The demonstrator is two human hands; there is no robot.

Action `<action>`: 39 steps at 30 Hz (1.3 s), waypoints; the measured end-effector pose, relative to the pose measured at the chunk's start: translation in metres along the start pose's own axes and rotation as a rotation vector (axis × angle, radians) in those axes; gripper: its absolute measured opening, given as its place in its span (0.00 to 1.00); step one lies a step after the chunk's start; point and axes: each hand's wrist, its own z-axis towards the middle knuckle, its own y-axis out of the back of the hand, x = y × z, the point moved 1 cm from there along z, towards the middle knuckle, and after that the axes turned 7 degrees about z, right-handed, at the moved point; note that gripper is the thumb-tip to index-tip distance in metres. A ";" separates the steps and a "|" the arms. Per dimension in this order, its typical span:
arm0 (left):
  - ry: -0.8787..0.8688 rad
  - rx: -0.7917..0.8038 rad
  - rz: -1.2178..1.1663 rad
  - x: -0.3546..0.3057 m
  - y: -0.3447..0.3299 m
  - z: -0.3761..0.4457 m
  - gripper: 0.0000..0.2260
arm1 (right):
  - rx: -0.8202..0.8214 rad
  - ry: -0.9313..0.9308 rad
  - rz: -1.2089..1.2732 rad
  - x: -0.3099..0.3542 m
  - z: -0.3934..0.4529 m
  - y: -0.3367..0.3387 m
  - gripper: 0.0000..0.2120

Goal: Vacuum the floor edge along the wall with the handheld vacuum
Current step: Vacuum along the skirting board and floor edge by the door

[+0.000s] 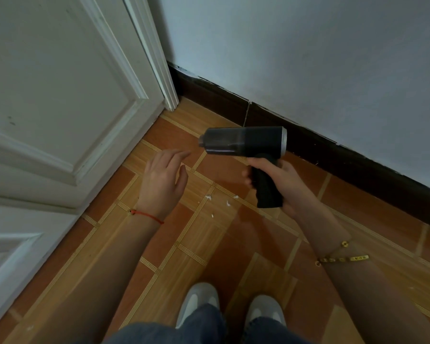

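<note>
My right hand [281, 184] grips the black handle of the handheld vacuum [243, 141], held in the air above the floor with its nozzle pointing left. The vacuum's dark translucent barrel lies level, a short way out from the dark skirting board [308, 137] that runs along the foot of the white wall [308, 58]. My left hand [163, 180] hovers empty to the left of the nozzle, fingers relaxed and apart. Several small white scraps [209, 197] lie on the brown tiled floor [209, 244] between my hands.
A white panelled door [55, 108] and its frame [159, 70] fill the left side and meet the wall at the corner. My two feet in pale shoes [199, 301] stand at the bottom centre. Open floor stretches right along the skirting.
</note>
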 end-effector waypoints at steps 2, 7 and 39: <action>0.011 0.008 0.009 0.005 -0.008 -0.004 0.14 | -0.026 0.021 0.014 -0.002 0.006 0.000 0.11; 0.061 0.073 0.057 0.022 -0.042 -0.021 0.15 | -0.065 0.058 -0.097 -0.013 0.026 0.005 0.11; 0.154 0.150 0.024 0.033 -0.105 -0.076 0.21 | -0.019 0.174 -0.969 -0.078 0.036 -0.001 0.24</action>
